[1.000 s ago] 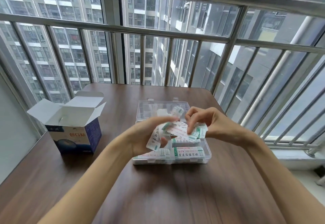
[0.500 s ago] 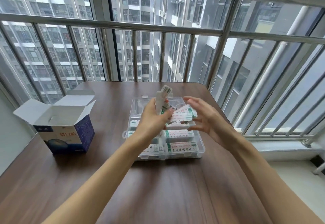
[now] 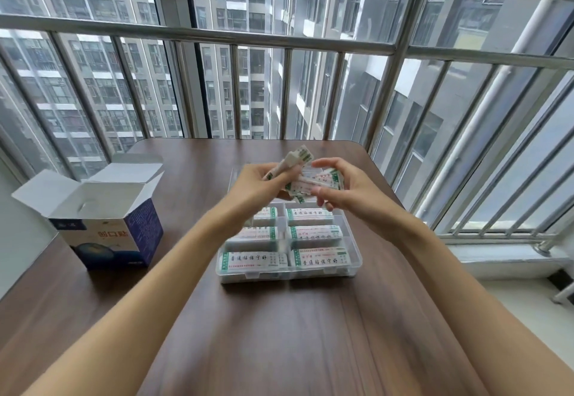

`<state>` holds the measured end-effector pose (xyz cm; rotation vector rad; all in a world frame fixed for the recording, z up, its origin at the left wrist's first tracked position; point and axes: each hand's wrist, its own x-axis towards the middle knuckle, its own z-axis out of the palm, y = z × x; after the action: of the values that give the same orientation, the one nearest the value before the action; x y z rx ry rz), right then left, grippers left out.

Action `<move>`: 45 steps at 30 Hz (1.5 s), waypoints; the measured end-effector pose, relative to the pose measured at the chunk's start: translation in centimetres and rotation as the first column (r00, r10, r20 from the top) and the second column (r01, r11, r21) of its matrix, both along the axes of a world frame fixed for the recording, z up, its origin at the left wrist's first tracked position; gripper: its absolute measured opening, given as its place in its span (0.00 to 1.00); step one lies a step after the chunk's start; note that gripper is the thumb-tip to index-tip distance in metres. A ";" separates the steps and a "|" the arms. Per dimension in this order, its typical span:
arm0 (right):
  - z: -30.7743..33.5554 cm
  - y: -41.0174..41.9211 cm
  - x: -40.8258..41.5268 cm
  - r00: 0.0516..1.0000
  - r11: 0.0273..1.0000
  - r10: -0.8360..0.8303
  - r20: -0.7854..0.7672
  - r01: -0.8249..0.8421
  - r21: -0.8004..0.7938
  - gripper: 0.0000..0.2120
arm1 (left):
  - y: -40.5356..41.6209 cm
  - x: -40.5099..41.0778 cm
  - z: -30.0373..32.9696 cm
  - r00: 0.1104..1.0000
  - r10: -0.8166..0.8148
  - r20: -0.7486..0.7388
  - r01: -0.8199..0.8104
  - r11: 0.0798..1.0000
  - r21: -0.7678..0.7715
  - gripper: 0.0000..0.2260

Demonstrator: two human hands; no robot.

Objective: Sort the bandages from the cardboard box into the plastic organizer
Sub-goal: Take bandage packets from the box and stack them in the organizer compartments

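A clear plastic organizer (image 3: 354, 263) stands open in the middle of the brown table, its compartments holding white-and-green bandage packs (image 3: 320, 258). Above its far end, my left hand (image 3: 264, 183) grips a small upright bundle of bandages (image 3: 296, 157). My right hand (image 3: 344, 190) holds a second stack of bandages (image 3: 316, 183) between thumb and fingers. The two hands are close together. The blue and white cardboard box (image 3: 105, 234) stands open at the left; its inside looks white, and no bandages show in it.
The wooden table (image 3: 295, 333) runs from the near edge to a metal window railing (image 3: 385, 91) behind it. A white wall (image 3: 18, 240) borders the table's left side. A sill and floor lie to the right.
Both hands have lifted the bandages off the organizer and split them into two bundles. The left hand's bundle now stands upright. The camera has tilted, so the organizer's near compartments show.
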<state>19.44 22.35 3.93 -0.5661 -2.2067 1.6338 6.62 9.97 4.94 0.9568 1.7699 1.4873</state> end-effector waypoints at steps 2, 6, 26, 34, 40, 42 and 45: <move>0.3 -0.1 -1.0 1.000 0.999 0.010 -0.004 -0.010 -0.034 0.12 | -0.3 -1.2 0.3 0.998 0.004 -0.070 -0.006 1.000 -0.025 0.11; 0.3 -0.4 -3.3 0.993 0.980 0.119 -0.014 -0.120 -0.159 0.07 | -1.2 -4.1 0.2 0.983 0.044 -0.180 -0.055 0.997 -0.058 0.08; -2.7 3.3 -1.2 0.959 0.926 -0.136 0.250 0.033 0.376 0.05 | 3.5 -3.7 -3.1 0.863 -0.177 -0.474 0.021 0.949 -0.316 0.04; -1.5 3.9 -1.4 0.907 0.777 -0.176 0.382 -0.110 0.619 0.07 | 3.9 -3.9 -3.5 0.813 -0.251 -0.526 0.046 0.927 -0.372 0.04; 0.0 4.9 -1.8 0.763 0.724 -0.347 0.546 -0.152 0.673 0.08 | 3.9 -4.1 -3.7 0.809 -0.251 -0.531 0.037 0.924 -0.380 0.03; -0.4 4.7 -2.3 0.705 0.679 -0.418 0.572 -0.176 0.713 0.09 | 3.9 -4.2 -3.7 0.803 -0.252 -0.541 0.036 0.926 -0.377 0.02; -0.7 4.2 -2.7 0.670 0.650 -0.451 0.590 -0.207 0.732 0.10 | 3.9 -4.0 -3.5 0.786 -0.247 -0.566 0.019 0.926 -0.378 0.03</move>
<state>16.73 26.50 3.25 -1.2335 -2.9872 0.1843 2.58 13.90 1.41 1.4349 2.2527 0.7478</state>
